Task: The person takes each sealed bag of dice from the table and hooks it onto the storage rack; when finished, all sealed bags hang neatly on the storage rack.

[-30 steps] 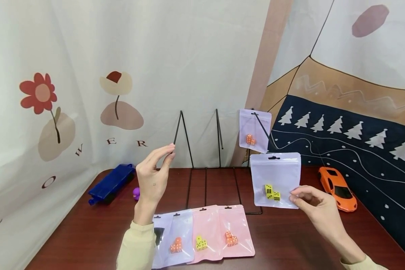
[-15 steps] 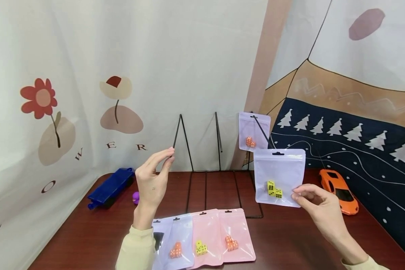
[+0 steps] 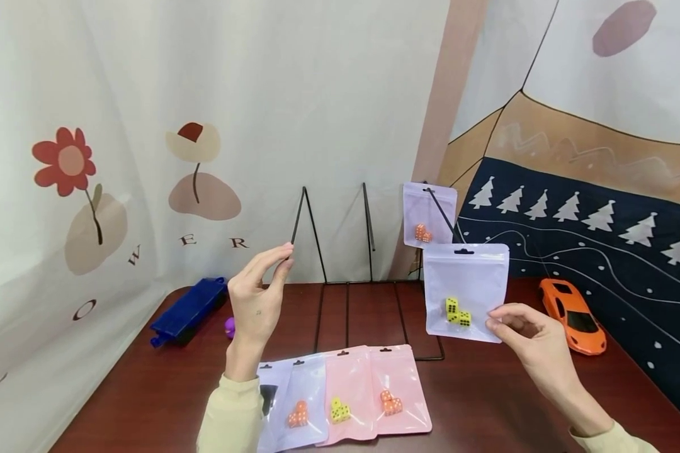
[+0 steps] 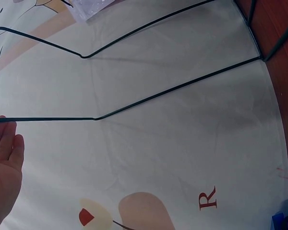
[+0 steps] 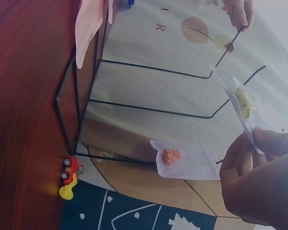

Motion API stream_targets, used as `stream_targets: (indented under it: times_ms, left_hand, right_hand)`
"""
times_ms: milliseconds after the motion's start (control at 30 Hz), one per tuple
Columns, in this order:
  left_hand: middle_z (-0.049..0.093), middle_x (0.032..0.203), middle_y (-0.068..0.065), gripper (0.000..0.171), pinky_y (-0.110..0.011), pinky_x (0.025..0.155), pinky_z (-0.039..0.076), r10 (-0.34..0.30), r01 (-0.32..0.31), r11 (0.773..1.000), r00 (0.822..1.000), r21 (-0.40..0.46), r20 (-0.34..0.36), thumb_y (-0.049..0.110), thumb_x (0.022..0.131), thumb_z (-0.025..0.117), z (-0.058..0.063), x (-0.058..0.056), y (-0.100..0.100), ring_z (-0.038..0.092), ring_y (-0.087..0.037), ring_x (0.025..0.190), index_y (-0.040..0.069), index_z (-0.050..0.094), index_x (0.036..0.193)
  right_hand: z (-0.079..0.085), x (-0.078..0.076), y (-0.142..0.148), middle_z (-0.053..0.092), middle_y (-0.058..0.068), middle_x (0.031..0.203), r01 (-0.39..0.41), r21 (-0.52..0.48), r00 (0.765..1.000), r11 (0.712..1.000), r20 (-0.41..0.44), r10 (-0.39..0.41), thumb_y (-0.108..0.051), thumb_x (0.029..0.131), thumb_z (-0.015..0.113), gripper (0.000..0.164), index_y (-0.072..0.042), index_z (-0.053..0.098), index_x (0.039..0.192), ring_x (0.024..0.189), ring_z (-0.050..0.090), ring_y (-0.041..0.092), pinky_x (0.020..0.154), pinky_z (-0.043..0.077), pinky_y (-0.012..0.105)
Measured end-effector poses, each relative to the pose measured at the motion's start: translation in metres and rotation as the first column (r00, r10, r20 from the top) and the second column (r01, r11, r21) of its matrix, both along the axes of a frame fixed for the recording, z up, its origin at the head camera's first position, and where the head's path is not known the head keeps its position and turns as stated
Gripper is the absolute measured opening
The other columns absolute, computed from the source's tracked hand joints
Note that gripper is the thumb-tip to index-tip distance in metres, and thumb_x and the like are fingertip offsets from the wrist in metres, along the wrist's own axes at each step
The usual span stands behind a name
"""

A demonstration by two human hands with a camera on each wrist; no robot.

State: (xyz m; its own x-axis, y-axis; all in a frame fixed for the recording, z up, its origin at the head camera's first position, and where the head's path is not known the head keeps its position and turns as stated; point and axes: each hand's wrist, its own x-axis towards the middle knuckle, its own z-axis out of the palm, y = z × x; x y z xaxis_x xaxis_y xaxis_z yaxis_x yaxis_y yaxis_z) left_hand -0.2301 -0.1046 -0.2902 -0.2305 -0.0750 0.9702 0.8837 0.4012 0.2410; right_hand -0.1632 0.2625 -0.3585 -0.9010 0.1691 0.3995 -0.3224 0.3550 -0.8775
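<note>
Pinching the bag [image 3: 476, 283] by its lower right edge in the right hand [image 3: 535, 343], in front of the rack [image 3: 347, 314] — likely light, limp, slick; best held there, off the dice [image 3: 453, 316]. Pinching a prong [image 3: 298, 214] with the left hand [image 3: 256, 296].

A cloth-walled table corner; the kind of room cannot be told.
Beyond the grip of the left hand [image 3: 257, 299] hangs a pale curtain [image 3: 340, 94] printed with flowers [image 3: 70, 160]; beyond the right hand [image 3: 529, 343], navy cloth [image 3: 629, 277] with white trees [image 3: 568, 207] backs a toy car [image 3: 580, 322] on the wooden-looking table [image 3: 119, 396].
</note>
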Motion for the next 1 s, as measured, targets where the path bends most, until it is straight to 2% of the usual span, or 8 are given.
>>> stream_targets:
  times_ms: [200, 500, 800, 1000]
  left_hand:
    - [0.068, 0.092, -0.023, 0.023, -0.024, 0.083, 0.052, -0.005, 0.005, 1.000, 1.000, -0.002, 0.002, -0.025, 0.070, 0.068, 0.000, -0.001, 0.001, 0.067, -0.035, 0.087, -0.012, 0.069, 0.089]
    - [0.070, 0.096, -0.017, 0.028, -0.025, 0.084, 0.052, -0.007, 0.007, 1.000, 1.000, 0.003, 0.008, -0.024, 0.069, 0.070, -0.011, -0.016, -0.006, 0.067, -0.029, 0.090, -0.008, 0.071, 0.092]
    - [0.068, 0.092, -0.024, 0.020, -0.025, 0.084, 0.052, -0.004, 0.004, 1.000, 1.000, 0.000, 0.019, -0.023, 0.071, 0.069, 0.001, -0.001, 0.000, 0.066, -0.035, 0.087, -0.013, 0.068, 0.089]
    - [0.068, 0.092, -0.024, 0.020, -0.025, 0.084, 0.052, 0.001, -0.001, 1.000, 1.000, -0.001, 0.025, -0.023, 0.071, 0.069, 0.001, 0.000, 0.000, 0.066, -0.036, 0.087, -0.014, 0.068, 0.089]
  right_hand:
    - [0.002, -0.004, 0.000, 0.067, -0.005, 0.085, -0.005, -0.034, 1.000, 0.999, -0.003, 0.005, -0.001, 0.085, 0.070, 0.016, 0.000, 0.068, 0.101, 0.075, 0.059, 0.008, 0.066, 0.049, 0.015]
    - [0.004, -0.010, 0.000, 0.065, -0.006, 0.086, 0.002, -0.018, 1.000, 1.000, 0.030, -0.001, -0.006, 0.086, 0.070, 0.019, 0.000, 0.067, 0.103, 0.075, 0.056, 0.010, 0.064, 0.048, 0.015]
    - [0.004, -0.015, -0.002, 0.064, -0.008, 0.087, -0.006, 0.003, 0.999, 1.000, 0.045, 0.006, -0.009, 0.087, 0.070, 0.020, 0.000, 0.067, 0.105, 0.078, 0.054, 0.011, 0.065, 0.047, 0.016]
    - [0.004, -0.019, -0.002, 0.062, -0.006, 0.086, -0.002, 0.024, 0.998, 1.000, 0.056, 0.000, -0.013, 0.088, 0.070, 0.022, -0.002, 0.066, 0.106, 0.077, 0.053, 0.012, 0.063, 0.046, 0.017]
